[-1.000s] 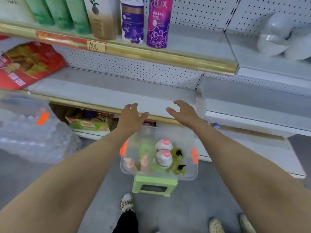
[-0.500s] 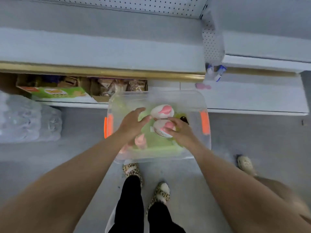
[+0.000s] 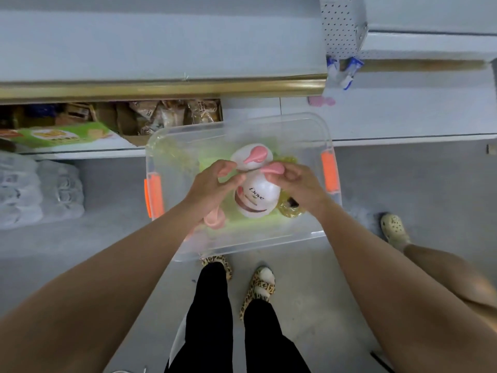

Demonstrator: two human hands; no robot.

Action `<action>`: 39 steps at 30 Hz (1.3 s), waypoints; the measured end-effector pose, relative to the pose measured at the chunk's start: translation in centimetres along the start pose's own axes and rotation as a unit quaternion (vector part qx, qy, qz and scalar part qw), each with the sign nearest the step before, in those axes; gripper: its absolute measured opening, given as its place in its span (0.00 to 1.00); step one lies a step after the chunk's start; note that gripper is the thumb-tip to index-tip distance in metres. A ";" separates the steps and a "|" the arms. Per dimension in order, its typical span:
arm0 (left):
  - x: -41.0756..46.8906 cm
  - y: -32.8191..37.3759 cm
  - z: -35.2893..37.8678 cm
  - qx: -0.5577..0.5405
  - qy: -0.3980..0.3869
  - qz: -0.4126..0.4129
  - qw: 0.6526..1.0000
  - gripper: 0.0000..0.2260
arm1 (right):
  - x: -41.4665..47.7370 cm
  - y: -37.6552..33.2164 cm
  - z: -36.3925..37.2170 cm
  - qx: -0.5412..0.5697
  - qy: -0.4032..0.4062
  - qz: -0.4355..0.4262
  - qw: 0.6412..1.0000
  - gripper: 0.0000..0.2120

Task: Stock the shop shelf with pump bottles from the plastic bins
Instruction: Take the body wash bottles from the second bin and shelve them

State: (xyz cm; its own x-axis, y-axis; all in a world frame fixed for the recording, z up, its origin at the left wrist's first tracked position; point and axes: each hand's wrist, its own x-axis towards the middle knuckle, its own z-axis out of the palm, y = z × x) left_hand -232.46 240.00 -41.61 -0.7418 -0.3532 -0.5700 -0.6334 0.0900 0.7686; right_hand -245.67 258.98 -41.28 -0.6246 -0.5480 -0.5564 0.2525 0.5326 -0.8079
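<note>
Currently down in the clear plastic bin (image 3: 242, 249) with both hands. Gripping the nearer white Dove bottle (image 3: 255, 197) at neck and shoulder with the left hand (image 3: 212, 184), fingers curled, thumb against the white body. Pinching its pink pump head with the right hand (image 3: 295, 181), fingers curled over it. Holding that bottle inside the bin, label facing up, just beside a second white bottle (image 3: 251, 156) (same pink pump) on the side toward the shelf (image 3: 161, 49). Flanked by a yellow bottle (image 3: 289, 210) under the right wrist and a pink cap (image 3: 213, 219) under the left.
</note>
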 end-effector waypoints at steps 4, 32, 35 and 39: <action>-0.2 1.8 0.7 -0.045 -0.083 -0.009 0.996 0.23 | -0.8 -3.5 -2.5 0.011 -0.039 0.000 0.999 0.10; 10.2 -1.9 3.8 0.090 -0.010 0.000 0.996 0.41 | -1.7 2.5 -4.3 0.175 -0.042 0.072 0.981 0.31; 10.8 -2.6 4.1 0.060 0.003 0.003 0.998 0.37 | -1.6 2.5 -4.2 0.185 -0.046 0.073 0.979 0.33; 10.5 -1.8 3.4 0.027 0.004 -0.008 1.000 0.33 | -1.8 2.1 -4.2 0.189 -0.046 0.077 0.978 0.34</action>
State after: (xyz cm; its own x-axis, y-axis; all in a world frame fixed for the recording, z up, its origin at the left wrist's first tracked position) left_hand -239.85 239.31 -50.03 -0.7300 -0.3627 -0.5792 -0.6563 0.1354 0.7423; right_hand -247.14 263.75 -41.18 -0.4931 -0.5456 -0.6777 0.6033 0.3468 -0.7181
